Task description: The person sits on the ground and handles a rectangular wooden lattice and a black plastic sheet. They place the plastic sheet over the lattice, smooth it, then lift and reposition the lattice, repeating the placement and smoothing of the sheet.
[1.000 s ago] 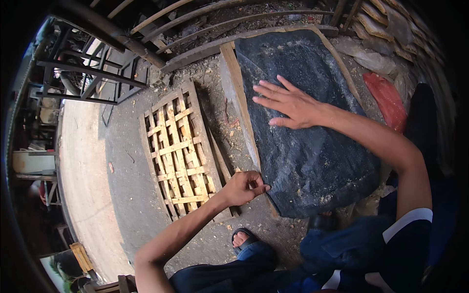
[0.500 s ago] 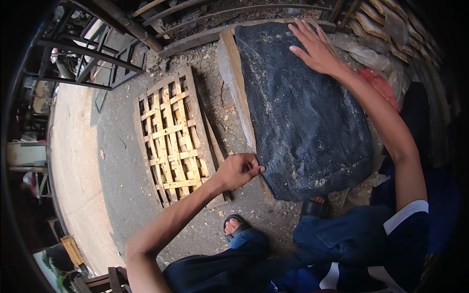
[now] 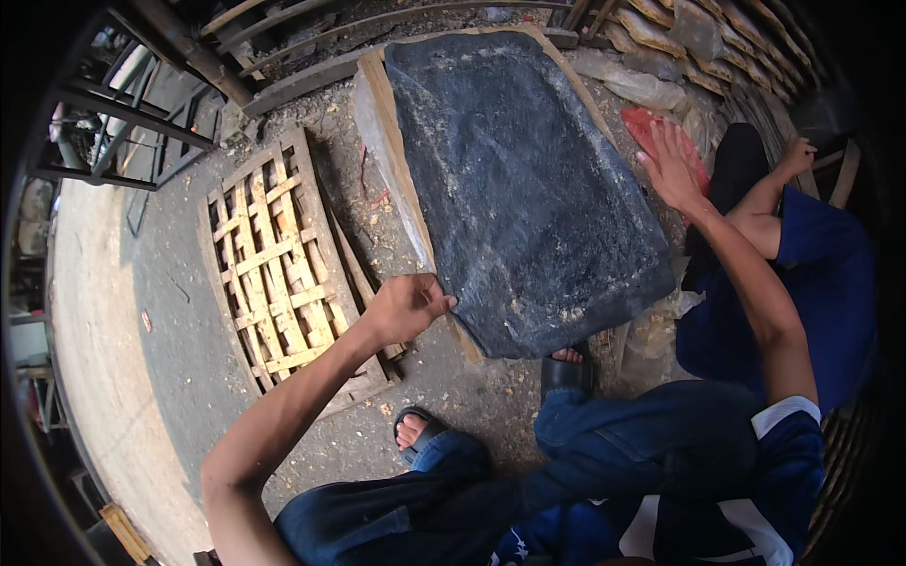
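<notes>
My right hand (image 3: 672, 165) has slid off the top of the dark slab (image 3: 528, 189) since the earlier frames and now lies flat and spread at its right edge, fingers pointing away from me, partly over a red piece of plastic (image 3: 661, 132) just beyond the edge. My left hand (image 3: 406, 307) has stayed at the slab's near left corner, curled into a loose fist with the thumb against the edge; I cannot tell whether it pinches anything small. The slab lies between my two hands, its long axis running away from me and leaning slightly left, resting on a pale wooden board (image 3: 392, 160) that shows along its left side. The left hand is the nearer one to me, at the near end; the right is farther up the long side. Outward to the left of my left hand a wooden lattice frame (image 3: 274, 264) lies flat on the gritty ground. Below the slab's near edge are my sandalled feet (image 3: 566, 368). Right of my right arm another person in blue (image 3: 812, 274) crouches.
</notes>
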The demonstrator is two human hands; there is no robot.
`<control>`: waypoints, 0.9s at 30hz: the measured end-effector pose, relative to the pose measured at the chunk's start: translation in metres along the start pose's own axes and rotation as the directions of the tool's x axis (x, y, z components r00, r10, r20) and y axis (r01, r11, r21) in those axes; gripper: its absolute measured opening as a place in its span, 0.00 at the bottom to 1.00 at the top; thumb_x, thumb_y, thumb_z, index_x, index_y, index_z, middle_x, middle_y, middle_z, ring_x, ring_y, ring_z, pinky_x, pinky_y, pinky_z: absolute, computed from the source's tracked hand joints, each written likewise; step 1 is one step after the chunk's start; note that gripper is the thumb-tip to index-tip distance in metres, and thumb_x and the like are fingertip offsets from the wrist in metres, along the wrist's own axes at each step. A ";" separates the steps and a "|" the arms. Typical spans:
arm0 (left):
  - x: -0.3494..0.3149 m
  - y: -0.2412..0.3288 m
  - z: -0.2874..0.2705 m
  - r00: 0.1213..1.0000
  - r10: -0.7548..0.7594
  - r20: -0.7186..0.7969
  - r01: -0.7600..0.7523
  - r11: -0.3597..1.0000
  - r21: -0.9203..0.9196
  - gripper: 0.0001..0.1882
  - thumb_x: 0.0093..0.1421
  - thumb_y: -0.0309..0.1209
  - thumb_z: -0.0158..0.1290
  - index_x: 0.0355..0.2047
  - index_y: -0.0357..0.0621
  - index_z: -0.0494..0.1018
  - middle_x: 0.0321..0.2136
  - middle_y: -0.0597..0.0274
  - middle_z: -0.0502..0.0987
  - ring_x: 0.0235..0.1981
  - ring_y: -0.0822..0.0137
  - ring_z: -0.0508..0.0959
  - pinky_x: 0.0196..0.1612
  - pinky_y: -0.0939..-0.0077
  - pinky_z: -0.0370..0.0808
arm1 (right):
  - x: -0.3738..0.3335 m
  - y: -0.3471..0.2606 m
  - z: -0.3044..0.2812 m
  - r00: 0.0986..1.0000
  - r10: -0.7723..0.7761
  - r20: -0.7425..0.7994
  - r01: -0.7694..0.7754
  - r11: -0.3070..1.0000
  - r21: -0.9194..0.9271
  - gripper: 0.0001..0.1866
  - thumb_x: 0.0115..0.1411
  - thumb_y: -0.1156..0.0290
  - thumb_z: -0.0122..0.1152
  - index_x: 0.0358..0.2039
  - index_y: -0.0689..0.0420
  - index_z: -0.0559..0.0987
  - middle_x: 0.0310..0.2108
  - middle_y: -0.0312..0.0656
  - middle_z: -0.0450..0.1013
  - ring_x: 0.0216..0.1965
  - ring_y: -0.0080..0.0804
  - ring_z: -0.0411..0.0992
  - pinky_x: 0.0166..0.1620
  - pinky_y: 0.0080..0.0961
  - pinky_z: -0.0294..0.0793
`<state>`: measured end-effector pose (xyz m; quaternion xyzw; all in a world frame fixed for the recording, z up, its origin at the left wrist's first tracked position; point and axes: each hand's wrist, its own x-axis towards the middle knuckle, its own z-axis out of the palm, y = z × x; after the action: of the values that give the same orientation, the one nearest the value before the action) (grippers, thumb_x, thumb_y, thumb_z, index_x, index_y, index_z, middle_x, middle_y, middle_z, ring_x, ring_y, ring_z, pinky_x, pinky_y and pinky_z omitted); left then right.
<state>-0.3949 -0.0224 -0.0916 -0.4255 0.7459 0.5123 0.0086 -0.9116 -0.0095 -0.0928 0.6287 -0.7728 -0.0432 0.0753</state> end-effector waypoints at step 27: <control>0.002 -0.004 -0.010 0.995 -0.059 0.083 0.065 0.995 -0.074 0.19 0.63 0.44 0.65 0.28 0.39 0.78 0.22 0.58 0.80 0.26 0.69 0.79 0.31 0.70 0.74 | 0.084 -0.162 -0.024 0.760 -0.611 -0.223 0.649 0.727 0.222 0.35 0.73 0.48 0.46 0.75 0.48 0.55 0.77 0.47 0.43 0.78 0.45 0.39 0.76 0.56 0.37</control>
<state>-0.3896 -0.0316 -0.0908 -0.4274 0.7113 0.5567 0.0382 -0.7681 -0.1243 -0.0898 0.8591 -0.5039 0.0881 0.0165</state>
